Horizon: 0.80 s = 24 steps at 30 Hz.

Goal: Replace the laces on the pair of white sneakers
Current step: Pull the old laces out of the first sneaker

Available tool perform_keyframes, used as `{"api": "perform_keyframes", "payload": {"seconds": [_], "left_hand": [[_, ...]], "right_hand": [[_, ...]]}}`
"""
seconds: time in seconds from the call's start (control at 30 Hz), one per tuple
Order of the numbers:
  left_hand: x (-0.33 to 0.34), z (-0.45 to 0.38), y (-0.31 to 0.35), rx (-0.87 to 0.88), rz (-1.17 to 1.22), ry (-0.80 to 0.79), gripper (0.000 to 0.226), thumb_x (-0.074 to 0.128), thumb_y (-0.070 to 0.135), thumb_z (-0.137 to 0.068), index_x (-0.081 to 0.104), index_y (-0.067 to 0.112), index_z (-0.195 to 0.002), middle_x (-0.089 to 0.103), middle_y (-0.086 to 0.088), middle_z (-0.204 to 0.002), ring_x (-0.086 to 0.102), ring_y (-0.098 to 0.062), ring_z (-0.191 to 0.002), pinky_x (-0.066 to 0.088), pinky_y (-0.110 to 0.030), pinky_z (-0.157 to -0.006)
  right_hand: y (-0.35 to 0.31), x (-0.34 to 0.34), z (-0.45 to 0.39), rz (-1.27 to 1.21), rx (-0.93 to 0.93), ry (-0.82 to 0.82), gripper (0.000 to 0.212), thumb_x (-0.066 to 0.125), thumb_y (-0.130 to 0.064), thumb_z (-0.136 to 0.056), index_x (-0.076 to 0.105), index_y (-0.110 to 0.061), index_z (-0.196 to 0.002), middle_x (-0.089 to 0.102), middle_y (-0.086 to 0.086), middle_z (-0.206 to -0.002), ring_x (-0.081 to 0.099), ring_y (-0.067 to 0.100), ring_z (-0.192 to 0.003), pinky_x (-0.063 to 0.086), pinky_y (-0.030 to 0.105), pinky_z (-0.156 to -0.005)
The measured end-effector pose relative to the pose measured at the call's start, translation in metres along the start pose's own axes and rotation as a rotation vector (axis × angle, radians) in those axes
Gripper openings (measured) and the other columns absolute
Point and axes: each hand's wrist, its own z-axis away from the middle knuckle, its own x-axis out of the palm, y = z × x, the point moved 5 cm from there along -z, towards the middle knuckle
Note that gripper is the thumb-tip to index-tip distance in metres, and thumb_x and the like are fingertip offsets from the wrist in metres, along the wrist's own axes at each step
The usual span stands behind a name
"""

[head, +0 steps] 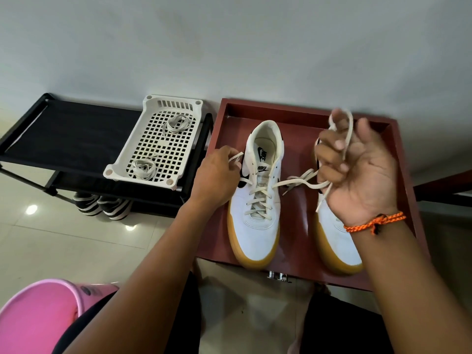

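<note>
Left sneaker (258,200) laced, ends loose: left hand (217,175) pinched one end, right hand (357,169) fingers curled round other; right sneaker (337,238) mostly hidden.

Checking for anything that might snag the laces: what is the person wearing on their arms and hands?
Both forearms are bare, with no sleeves or gloves in view. The right hand has a braided orange cord bracelet with dark flecks and a knot at the wrist. The left hand and wrist show no band, watch or ring.
</note>
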Motion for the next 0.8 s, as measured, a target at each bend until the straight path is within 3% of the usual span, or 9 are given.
{"api": "perform_keyframes", "payload": {"seconds": [0.07,0.13,0.2,0.27,0.4,0.47,0.57,0.67,0.8], "left_hand": [[0.000,0.000,0.001,0.020,-0.023,0.004,0.030,0.057,0.020,-0.105,0.068,0.014,-0.133,0.072,-0.002,-0.123,0.065,-0.022,-0.115,0.053,-0.043,-0.098],[0.000,0.000,0.002,0.051,-0.056,0.018,0.038,0.058,0.018,-0.104,0.064,0.011,-0.141,0.070,-0.005,-0.134,0.064,-0.022,-0.124,0.052,-0.040,-0.103],[-0.003,0.002,0.006,0.083,-0.066,0.049,0.041,0.060,0.016,-0.104,0.060,0.012,-0.145,0.064,-0.004,-0.144,0.063,-0.011,-0.119,0.048,-0.028,-0.101],[-0.005,0.003,0.010,0.125,-0.036,0.097,0.035,0.063,0.016,-0.104,0.064,0.016,-0.138,0.061,-0.003,-0.141,0.059,-0.002,-0.104,0.049,-0.025,-0.097],[-0.004,0.003,0.010,0.100,0.008,0.101,0.015,0.068,0.040,-0.101,0.069,0.028,-0.110,0.068,0.009,-0.106,0.066,-0.002,-0.089,0.060,-0.038,-0.085],[-0.001,0.005,0.007,0.049,-0.051,0.076,0.035,0.065,0.066,-0.094,0.065,0.032,-0.098,0.069,0.013,-0.086,0.067,-0.004,-0.081,0.060,-0.039,-0.074],[0.000,0.009,0.008,0.031,-0.119,0.067,0.060,0.060,0.092,-0.078,0.062,0.033,-0.088,0.069,0.014,-0.078,0.068,-0.005,-0.077,0.060,-0.038,-0.068],[0.001,0.009,0.011,0.046,-0.118,0.065,0.048,0.068,0.080,-0.082,0.064,0.032,-0.087,0.068,0.015,-0.077,0.067,-0.006,-0.076,0.059,-0.037,-0.067],[0.000,0.007,0.015,0.041,-0.056,0.026,0.019,0.068,0.048,-0.091,0.067,0.029,-0.088,0.071,0.011,-0.073,0.069,-0.009,-0.074,0.057,-0.037,-0.066]], "right_hand": [[0.019,-0.018,-0.003,0.324,0.100,0.282,0.008,0.052,-0.029,-0.108,0.054,-0.021,-0.105,0.046,-0.003,-0.076,0.036,0.008,-0.053,0.027,0.018,-0.037],[0.036,-0.035,-0.001,0.960,0.175,0.479,0.016,0.063,-0.027,-0.104,0.053,-0.016,-0.099,0.060,0.005,-0.079,0.057,0.020,-0.057,0.044,0.027,-0.043],[0.051,-0.041,0.005,1.562,0.244,0.460,0.023,0.063,-0.033,-0.101,0.054,-0.016,-0.088,0.064,0.012,-0.086,0.064,0.033,-0.075,0.046,0.035,-0.061],[0.059,-0.038,0.011,1.825,0.232,0.431,0.033,0.057,-0.034,-0.100,0.050,-0.017,-0.073,0.063,0.016,-0.083,0.063,0.039,-0.081,0.038,0.035,-0.065],[0.045,-0.016,0.012,2.011,-0.035,0.512,0.017,0.056,-0.019,-0.098,0.069,-0.010,-0.092,0.067,0.019,-0.093,0.064,0.043,-0.086,0.043,0.037,-0.067],[0.041,-0.004,0.011,1.945,-0.221,0.492,0.014,0.057,-0.012,-0.095,0.070,-0.015,-0.100,0.067,0.010,-0.097,0.064,0.035,-0.087,0.047,0.037,-0.068],[0.042,0.013,0.008,1.747,-0.434,0.334,0.014,0.061,-0.010,-0.093,0.067,-0.022,-0.098,0.056,-0.004,-0.093,0.058,0.016,-0.078,0.051,0.036,-0.068],[0.060,0.021,0.007,1.698,-0.413,0.139,0.008,0.065,-0.017,-0.096,0.069,-0.023,-0.100,0.044,-0.016,-0.076,0.047,0.009,-0.068,0.046,0.033,-0.062],[0.074,0.015,0.008,1.843,-0.290,0.102,0.009,0.063,-0.029,-0.097,0.064,-0.024,-0.090,0.049,-0.008,-0.072,0.051,0.016,-0.068,0.036,0.030,-0.057]]}}
